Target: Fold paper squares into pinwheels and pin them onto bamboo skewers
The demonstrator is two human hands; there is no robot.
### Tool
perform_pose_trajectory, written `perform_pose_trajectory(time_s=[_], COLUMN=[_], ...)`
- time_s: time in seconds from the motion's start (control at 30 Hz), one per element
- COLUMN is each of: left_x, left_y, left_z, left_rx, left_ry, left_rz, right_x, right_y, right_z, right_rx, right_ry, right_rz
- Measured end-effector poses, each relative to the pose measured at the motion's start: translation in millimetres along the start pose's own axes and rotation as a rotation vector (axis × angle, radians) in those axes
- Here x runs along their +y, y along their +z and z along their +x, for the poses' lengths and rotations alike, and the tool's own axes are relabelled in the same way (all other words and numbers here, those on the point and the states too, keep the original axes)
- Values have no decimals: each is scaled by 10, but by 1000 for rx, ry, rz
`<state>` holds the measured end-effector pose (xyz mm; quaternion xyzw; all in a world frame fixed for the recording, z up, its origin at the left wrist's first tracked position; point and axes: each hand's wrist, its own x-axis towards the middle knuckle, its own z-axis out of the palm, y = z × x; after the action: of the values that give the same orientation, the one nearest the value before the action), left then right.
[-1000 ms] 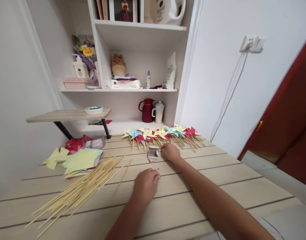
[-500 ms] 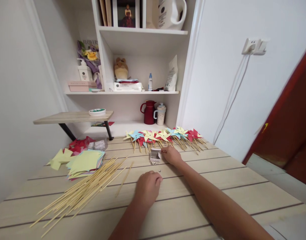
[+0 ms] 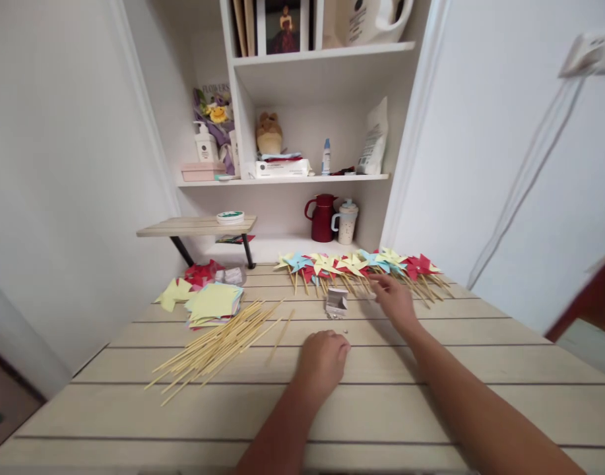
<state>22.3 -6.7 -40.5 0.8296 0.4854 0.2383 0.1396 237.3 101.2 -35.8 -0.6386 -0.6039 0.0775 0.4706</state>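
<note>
Already a long row of finished pinwheels [image 3: 361, 267] lay along the table's [image 3: 431, 396] far edge. My right hand [image 3: 395, 298] reached them, fingers loosely spread, holding nothing; my left hand [image 3: 324, 359] rested curled, its grasp hidden. Many bamboo sticks [image 3: 218, 343] and paper squares [image 3: 212, 303] lay unused.
</note>
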Motion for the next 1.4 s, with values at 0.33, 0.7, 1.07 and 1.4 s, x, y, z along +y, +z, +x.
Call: perform_pose_trajectory(time_s=[0.33, 0.7, 1.07, 1.4], left_x=[-240, -1142, -1555, -1527], left_y=[-669, -1696, -1721, -1830], left_z=[-426, -657, -524, -590], left_rx=[16, 200, -14, 154], left_ry=[99, -150, -459, -491], left_rz=[253, 666, 509, 485], right_x=[-337, -722, -665, -687], right_y=[-73, 174, 206, 195], right_z=[-253, -700, -663, -671], right_rx=[204, -278, -229, -305], right_ry=[-218, -609, -656, -613], right_rz=[241, 218, 206, 184])
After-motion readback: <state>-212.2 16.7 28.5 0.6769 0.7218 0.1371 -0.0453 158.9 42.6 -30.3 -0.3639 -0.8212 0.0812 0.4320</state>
